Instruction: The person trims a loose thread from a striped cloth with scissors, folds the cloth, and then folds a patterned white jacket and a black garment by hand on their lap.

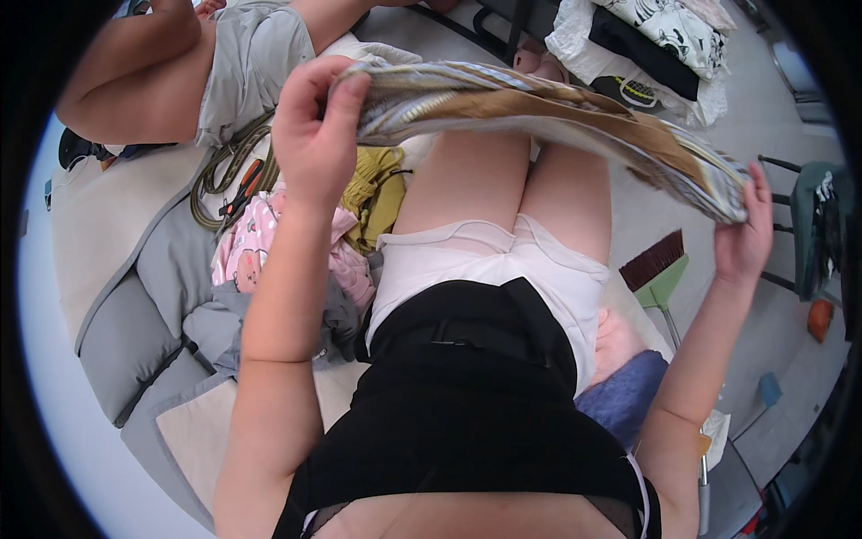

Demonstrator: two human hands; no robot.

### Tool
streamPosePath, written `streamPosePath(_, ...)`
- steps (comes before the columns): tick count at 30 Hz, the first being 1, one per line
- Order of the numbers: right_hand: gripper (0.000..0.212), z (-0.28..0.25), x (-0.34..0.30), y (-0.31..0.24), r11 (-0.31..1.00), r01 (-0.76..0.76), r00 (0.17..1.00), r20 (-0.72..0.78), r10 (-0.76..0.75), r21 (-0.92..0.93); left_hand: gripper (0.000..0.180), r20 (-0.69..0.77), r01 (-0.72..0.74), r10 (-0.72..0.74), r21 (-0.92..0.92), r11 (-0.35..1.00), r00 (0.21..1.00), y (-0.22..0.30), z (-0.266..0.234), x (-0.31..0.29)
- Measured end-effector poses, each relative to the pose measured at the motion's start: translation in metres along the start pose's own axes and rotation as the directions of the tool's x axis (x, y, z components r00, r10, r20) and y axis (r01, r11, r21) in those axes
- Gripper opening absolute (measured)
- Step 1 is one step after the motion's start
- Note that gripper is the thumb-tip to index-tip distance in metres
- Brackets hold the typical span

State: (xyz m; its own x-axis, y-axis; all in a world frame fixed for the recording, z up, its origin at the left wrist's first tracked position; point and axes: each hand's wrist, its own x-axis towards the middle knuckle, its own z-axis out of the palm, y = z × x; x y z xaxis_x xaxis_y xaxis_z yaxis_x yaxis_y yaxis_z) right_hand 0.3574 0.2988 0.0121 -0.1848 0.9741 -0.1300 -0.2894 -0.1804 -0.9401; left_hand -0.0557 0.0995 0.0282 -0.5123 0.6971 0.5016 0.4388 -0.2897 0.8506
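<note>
A striped brown, white and blue-grey cloth (539, 112) hangs in the air above my lap, stretched sideways between my hands. My left hand (314, 121) is closed on its left end, with the thumb and fingers pinching the edge. Lower and farther right, my right hand (747, 225) grips the other end. The cloth is bunched into a long band and slightly blurred, so I cannot tell what kind of garment or fabric piece it is. Beneath my left forearm lie a pink printed garment (251, 235) and an olive-yellow garment (377, 193).
A coiled green-brown strap (208, 193) and an orange-handled tool (242, 187) lie on the grey sofa (166, 256). Another person's grey shorts (256, 67) show beyond. Folded clothes (660, 54) are stacked at the far right. A green broom (660, 274) and a dark green chair (822, 229) stand to my right.
</note>
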Motion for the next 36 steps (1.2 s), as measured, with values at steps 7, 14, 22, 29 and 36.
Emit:
streamPosePath(7, 0.028, -0.066, -0.069, -0.027, 0.889, -0.049, 0.998, 0.011, 0.06, -0.455, 0.018, 0.679, -0.264, -0.035, 0.332, 0.906, 0.734, 0.028, -0.033, -0.066)
streamPosePath(14, 0.027, -0.051, -0.107, 0.048, 0.014, 0.061, 0.886, 0.061, 0.459, -0.998, 0.016, 0.735, -0.016, -0.517, 0.582, 0.813, 0.437, 0.005, -0.034, -0.118)
streamPosePath(22, 0.026, 0.075, -0.082, 0.072, 0.247, 0.492, 0.831, 0.535, 0.152, -0.835, 0.012, 0.706, -0.153, -0.338, 0.534, 0.832, 0.623, -0.001, 0.01, -0.078)
streamPosePath(29, 0.024, 0.106, -0.094, 0.119, 0.376, 0.649, 0.677, 0.728, 0.11, -0.661, 0.03, 0.671, -0.199, -0.239, 0.506, 0.839, 0.702, -0.027, 0.035, -0.109)
streamPosePath(36, 0.022, 0.095, -0.107, 0.136, 0.287, 0.646, 0.681, 0.704, 0.201, -0.707, 0.075, 0.665, -0.187, -0.395, 0.627, 0.756, 0.634, -0.036, 0.021, -0.122)
